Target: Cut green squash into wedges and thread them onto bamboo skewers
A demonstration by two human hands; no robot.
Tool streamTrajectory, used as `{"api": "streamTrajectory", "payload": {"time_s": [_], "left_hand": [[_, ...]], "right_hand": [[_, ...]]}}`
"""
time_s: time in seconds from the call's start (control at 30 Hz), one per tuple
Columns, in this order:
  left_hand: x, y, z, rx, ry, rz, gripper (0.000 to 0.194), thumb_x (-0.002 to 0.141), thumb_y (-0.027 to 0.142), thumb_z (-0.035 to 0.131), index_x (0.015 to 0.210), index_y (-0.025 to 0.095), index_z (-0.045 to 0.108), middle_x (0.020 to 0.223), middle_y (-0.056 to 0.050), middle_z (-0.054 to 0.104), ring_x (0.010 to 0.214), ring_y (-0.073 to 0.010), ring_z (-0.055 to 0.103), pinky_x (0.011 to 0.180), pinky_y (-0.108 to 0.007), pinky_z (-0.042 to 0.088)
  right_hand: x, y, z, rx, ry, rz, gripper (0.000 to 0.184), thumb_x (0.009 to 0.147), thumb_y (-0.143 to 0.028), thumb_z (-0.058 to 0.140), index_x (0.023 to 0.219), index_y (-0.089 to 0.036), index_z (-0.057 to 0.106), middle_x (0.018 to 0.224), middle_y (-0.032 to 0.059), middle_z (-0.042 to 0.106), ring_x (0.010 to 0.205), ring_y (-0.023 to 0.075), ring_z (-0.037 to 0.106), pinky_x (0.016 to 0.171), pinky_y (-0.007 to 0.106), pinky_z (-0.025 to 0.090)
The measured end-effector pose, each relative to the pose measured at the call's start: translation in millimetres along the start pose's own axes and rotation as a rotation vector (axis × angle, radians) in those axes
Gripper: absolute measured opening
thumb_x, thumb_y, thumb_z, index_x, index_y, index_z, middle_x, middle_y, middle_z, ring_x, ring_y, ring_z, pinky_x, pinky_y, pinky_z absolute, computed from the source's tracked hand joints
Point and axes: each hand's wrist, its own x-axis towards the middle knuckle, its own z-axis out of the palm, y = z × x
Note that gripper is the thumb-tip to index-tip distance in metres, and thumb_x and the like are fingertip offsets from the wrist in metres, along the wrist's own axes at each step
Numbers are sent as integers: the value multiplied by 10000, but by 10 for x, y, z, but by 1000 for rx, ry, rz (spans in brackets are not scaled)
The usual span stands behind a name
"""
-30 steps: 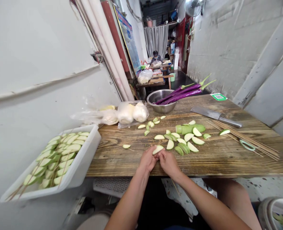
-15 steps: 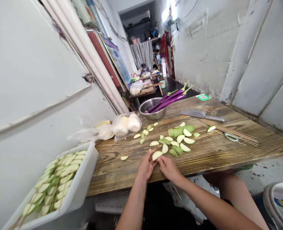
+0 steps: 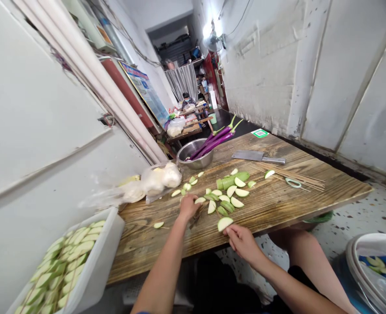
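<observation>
At the near table edge my right hand [image 3: 244,244] is closed, pinching a pale half-round zucchini slice [image 3: 225,224] at its fingertips. Any skewer inside that grip is hidden. My left hand [image 3: 189,207] reaches over the tabletop with fingers extended, its fingertips beside a loose zucchini slice [image 3: 199,200]; whether they touch is unclear. Several more cut slices lie between and beyond the hands, some fanned in a small green stack [image 3: 226,206]. Behind them is a partly cut length of zucchini [image 3: 233,180].
A cleaver [image 3: 257,156], bamboo skewers [image 3: 294,174] and a pale green-handled tool [image 3: 292,182] lie right. Purple eggplants [image 3: 212,143] lean in a steel bowl [image 3: 196,162]. Bagged white items [image 3: 160,178] and a white tub [image 3: 105,248] of skewered slices are left; a bucket [image 3: 351,248] stands right.
My hands have parted: the left moved away and forward to the loose slices, the right moved slightly right with its slice. The whole view has shifted a little.
</observation>
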Motion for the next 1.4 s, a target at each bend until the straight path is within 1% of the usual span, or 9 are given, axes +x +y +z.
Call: {"api": "streamTrajectory", "payload": {"time_s": [0.1, 0.2, 0.37, 0.5, 0.6, 0.73, 0.87, 1.03, 1.4], "left_hand": [[-7, -23, -7, -93, 44, -5, 228, 545, 144, 705, 747, 172, 603, 714, -19, 587, 775, -180, 539, 795, -302, 374], [-114, -56, 24, -309, 114, -49, 321, 552, 128, 697, 861, 167, 622, 673, 2, 584, 681, -142, 546, 758, -284, 406], [-397, -68, 99, -789, 179, -148, 334, 634, 160, 667, 966, 163, 628, 845, -28, 633, 803, -121, 583, 803, -255, 445], [-534, -49, 37, -1175, 233, -220, 341, 716, 137, 607, 1050, 202, 584, 875, -11, 623, 835, -122, 604, 811, -314, 498], [-546, -92, -36, -1391, 235, -372, 193, 744, 61, 558, 916, 128, 614, 868, -54, 644, 838, -141, 624, 809, -312, 517], [-538, -192, -63, -1575, 134, -551, 120, 747, 29, 550, 838, 81, 608, 902, -124, 660, 905, -189, 623, 801, -284, 527], [-542, -219, -48, -1643, 85, -619, 103, 760, 47, 552, 845, 84, 596, 923, -132, 659, 922, -210, 619, 776, -320, 540], [-524, -197, -22, -1609, 81, -642, 53, 749, 56, 569, 787, 69, 603, 876, -137, 664, 862, -212, 634, 745, -319, 546], [-491, -210, 27, -1572, 83, -644, 36, 733, 49, 577, 740, 81, 591, 795, -107, 671, 784, -192, 646, 717, -318, 553]], "right_hand": [[-19, 13, -4, 7, -22, 3, 279, 825, -357, 384, 736, -157, 557, 367, -96, 375, 282, 66, 308, 350, 185, 234], [-38, 16, 26, 8, -46, -2, 281, 825, -363, 391, 744, -156, 563, 366, -94, 378, 292, 67, 317, 355, 184, 240], [-49, -29, 89, 18, -77, 19, 299, 822, -382, 394, 761, -154, 577, 359, -96, 364, 292, 70, 315, 352, 187, 239], [-36, -33, 121, 7, -99, 46, 300, 815, -404, 415, 782, -153, 576, 373, -93, 377, 288, 64, 309, 336, 184, 227], [-21, -19, 145, -10, -103, 75, 330, 824, -432, 407, 834, -151, 580, 378, -97, 368, 277, 59, 285, 320, 182, 210], [16, -47, 192, -58, -131, 86, 350, 831, -444, 394, 846, -152, 586, 372, -95, 357, 279, 64, 283, 319, 183, 203], [74, -100, 250, -197, -135, -31, 328, 831, -401, 412, 754, -149, 608, 397, -61, 417, 363, 88, 384, 379, 188, 279], [132, -123, 311, -337, -138, -153, 283, 826, -313, 419, 798, -149, 647, 669, 26, 633, 583, 133, 547, 548, 213, 397], [166, -152, 298, -441, -193, -166, 310, 839, -295, 385, 811, -144, 655, 582, 12, 595, 556, 142, 535, 504, 207, 360]]}}
